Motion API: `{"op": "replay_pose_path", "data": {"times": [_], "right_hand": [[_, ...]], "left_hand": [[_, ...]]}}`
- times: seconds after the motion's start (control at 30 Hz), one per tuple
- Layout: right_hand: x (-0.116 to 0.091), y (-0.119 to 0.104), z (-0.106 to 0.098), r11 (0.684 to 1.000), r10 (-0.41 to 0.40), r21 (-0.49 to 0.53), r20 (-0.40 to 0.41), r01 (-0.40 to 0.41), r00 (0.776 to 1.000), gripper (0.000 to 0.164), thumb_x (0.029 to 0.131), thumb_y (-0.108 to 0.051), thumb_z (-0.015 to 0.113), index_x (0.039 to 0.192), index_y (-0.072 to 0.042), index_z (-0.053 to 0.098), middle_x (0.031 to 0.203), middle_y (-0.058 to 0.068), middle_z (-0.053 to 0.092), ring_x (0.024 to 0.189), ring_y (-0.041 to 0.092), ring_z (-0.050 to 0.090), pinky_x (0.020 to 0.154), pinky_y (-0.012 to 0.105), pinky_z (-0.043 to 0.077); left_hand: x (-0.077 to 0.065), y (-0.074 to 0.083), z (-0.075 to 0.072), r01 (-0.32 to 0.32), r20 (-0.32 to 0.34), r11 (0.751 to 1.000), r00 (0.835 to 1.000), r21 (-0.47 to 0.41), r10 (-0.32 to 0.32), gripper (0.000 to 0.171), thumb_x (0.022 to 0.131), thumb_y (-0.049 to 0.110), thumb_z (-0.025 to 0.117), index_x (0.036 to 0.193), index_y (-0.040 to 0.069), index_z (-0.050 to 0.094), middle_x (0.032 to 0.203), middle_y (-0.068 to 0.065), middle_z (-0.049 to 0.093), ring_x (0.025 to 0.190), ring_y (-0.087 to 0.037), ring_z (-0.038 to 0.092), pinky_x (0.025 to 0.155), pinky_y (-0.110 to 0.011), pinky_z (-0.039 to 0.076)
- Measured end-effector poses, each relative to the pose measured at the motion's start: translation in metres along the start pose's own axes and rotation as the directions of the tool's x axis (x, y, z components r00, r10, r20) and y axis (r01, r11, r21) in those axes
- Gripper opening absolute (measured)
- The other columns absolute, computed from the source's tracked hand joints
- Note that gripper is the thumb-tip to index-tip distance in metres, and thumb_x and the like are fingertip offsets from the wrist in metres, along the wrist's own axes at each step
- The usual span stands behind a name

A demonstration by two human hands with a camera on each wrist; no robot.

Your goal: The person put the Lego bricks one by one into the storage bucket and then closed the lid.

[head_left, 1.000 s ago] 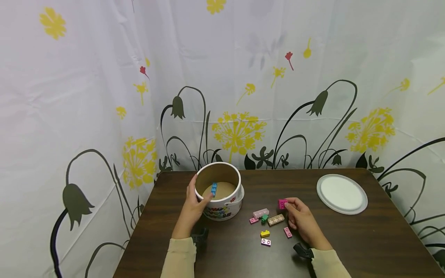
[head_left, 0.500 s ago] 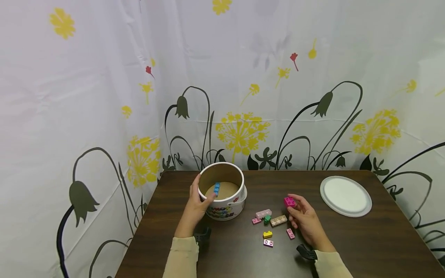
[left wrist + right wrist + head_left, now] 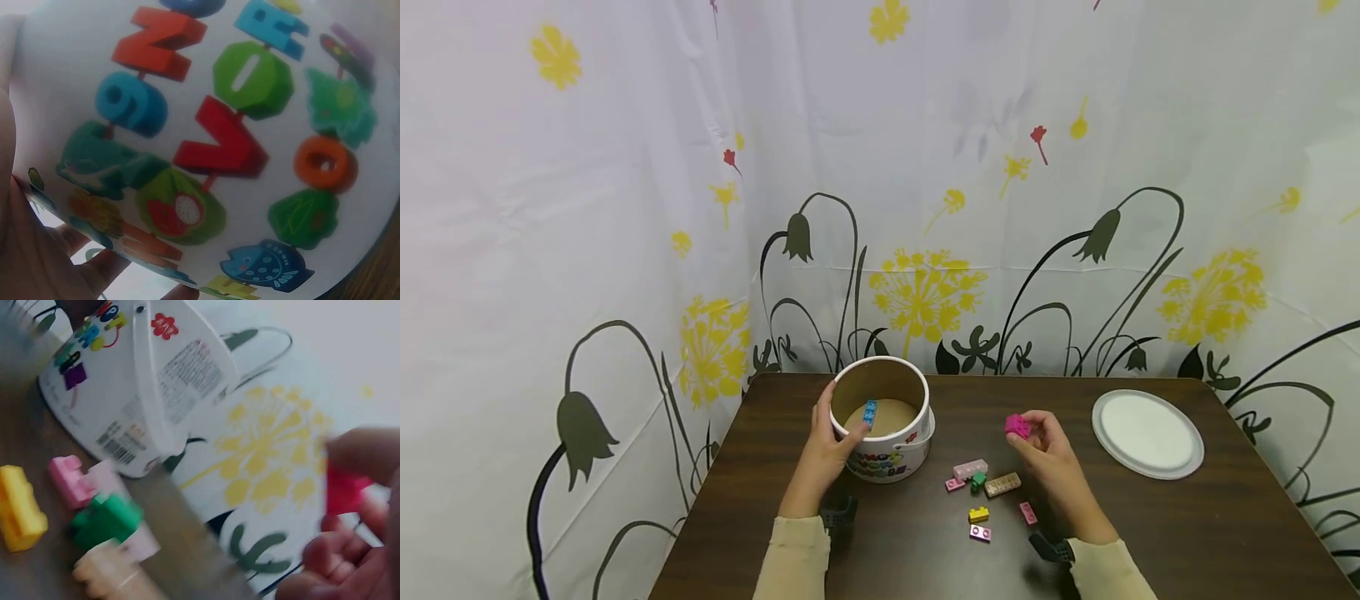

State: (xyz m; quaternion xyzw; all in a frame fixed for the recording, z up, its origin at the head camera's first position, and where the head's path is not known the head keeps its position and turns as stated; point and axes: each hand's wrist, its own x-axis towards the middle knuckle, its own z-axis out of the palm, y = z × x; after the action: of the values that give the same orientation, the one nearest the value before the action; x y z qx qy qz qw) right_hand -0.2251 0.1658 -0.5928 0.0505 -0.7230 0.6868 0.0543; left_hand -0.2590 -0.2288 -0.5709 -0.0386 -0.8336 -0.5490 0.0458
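Observation:
My left hand (image 3: 823, 457) grips the side of a white printed bucket (image 3: 889, 463), its thumb at the rim and its fingers round the outer wall. A blue toy brick (image 3: 869, 412) lies inside on the bucket's floor. In the left wrist view the bucket's printed wall (image 3: 250, 150) fills most of the frame. Between thumb and fingers, my right hand (image 3: 1057, 467) pinches a bright pink toy brick (image 3: 1017, 426) above the table; the same pink brick (image 3: 344, 491) looks blurred in the right wrist view.
Loose bricks lie between the hands: light pink (image 3: 971, 469), green (image 3: 977, 482), tan (image 3: 1003, 485), yellow (image 3: 978, 515), and several small pink ones, such as a pink brick (image 3: 1027, 512) near my right wrist. A white plate (image 3: 1147, 434) sits at the table's right. A patterned curtain (image 3: 880, 167) hangs behind.
My right hand has lifted the bright pink brick off the tabletop and tilted it. My left hand stays on the bucket. The head view has shifted slightly.

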Motion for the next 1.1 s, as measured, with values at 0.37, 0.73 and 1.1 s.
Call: {"op": "replay_pose_path", "data": {"times": [0.37,0.73,1.1], "right_hand": [[0.054,-0.052,0.072,0.995,-0.098,0.026,0.103,0.096,0.990,0.034,0.105,-0.025,0.075,0.132,-0.013,0.059,0.099,0.006,0.057,0.074,0.015,0.051,0.060,0.022,0.044],[0.124,-0.088,0.167,0.880,-0.036,0.468,0.240,-0.083,0.970,0.016,0.114,-0.032,0.057,0.115,-0.017,0.059,0.086,0.000,0.057,0.055,0.011,0.037,0.047,0.022,0.032],[0.142,-0.085,0.191,0.964,0.070,0.230,0.249,-0.129,0.966,0.024,0.115,-0.030,0.053,0.100,-0.014,0.064,0.077,-0.002,0.052,0.052,0.009,0.031,0.048,0.023,0.028]], "left_hand": [[-0.002,0.001,0.000,-0.018,-0.006,1.000,1.000,-0.006,0.018,0.100,0.097,0.043,0.078,0.174,0.035,0.016,0.170,-0.018,0.029,0.150,-0.054,0.043,0.118,-0.073,0.041],[-0.003,-0.001,-0.004,-0.009,-0.001,1.000,1.000,-0.009,0.009,0.100,0.097,0.045,0.078,0.174,0.034,0.015,0.171,-0.018,0.027,0.149,-0.054,0.043,0.119,-0.072,0.040],[-0.002,0.004,-0.002,0.014,0.013,1.000,1.000,-0.027,-0.014,0.100,0.099,0.042,0.076,0.175,0.032,0.012,0.173,-0.019,0.023,0.150,-0.054,0.042,0.120,-0.072,0.040]]}}
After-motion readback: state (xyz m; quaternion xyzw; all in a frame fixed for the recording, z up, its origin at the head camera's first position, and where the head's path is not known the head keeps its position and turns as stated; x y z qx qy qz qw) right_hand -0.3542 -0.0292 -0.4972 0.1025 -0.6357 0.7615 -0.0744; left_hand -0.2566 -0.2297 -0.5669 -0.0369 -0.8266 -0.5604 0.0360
